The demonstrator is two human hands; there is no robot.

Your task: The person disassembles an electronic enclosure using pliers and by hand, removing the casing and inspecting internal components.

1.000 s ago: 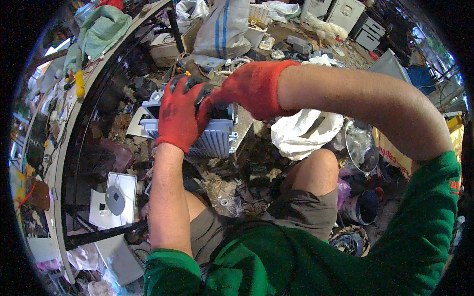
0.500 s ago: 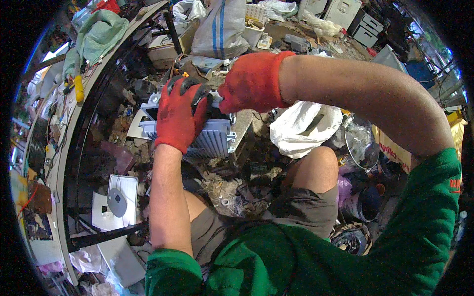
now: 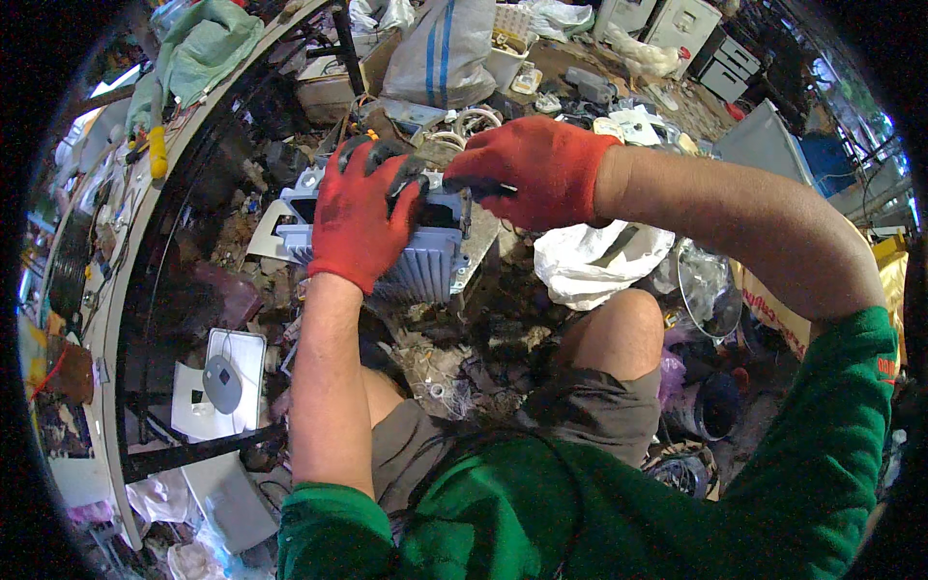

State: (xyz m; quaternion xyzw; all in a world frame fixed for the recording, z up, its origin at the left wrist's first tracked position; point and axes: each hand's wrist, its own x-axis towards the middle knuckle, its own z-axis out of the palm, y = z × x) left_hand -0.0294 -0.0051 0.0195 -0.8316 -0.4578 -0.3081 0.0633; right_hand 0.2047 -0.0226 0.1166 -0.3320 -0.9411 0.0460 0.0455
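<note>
A grey metal housing with ribbed sides (image 3: 416,261) rests in front of me, its dark hollow partly in view. Across its top lies my left hand (image 3: 365,213) in a red glove with dark fingertips, fingers curled and gripping it. Just right of the housing's top edge, my right hand (image 3: 532,174), in a matching glove, is closed with its fingers bent in. What it holds, if anything, is mostly hidden; only a small pale sliver shows by the fingers.
On the left runs a bench edge (image 3: 145,280) with a yellow-handled tool (image 3: 158,153) on it. A white sack (image 3: 604,261) lies right of the housing. Behind stands a blue-striped sack (image 3: 440,58), with a white chicken (image 3: 643,53) at the back right. Scrap covers the ground.
My right hand has moved right, away from the housing's top, and its wrist has turned. My left hand stays on the housing. The chicken has lowered its head.
</note>
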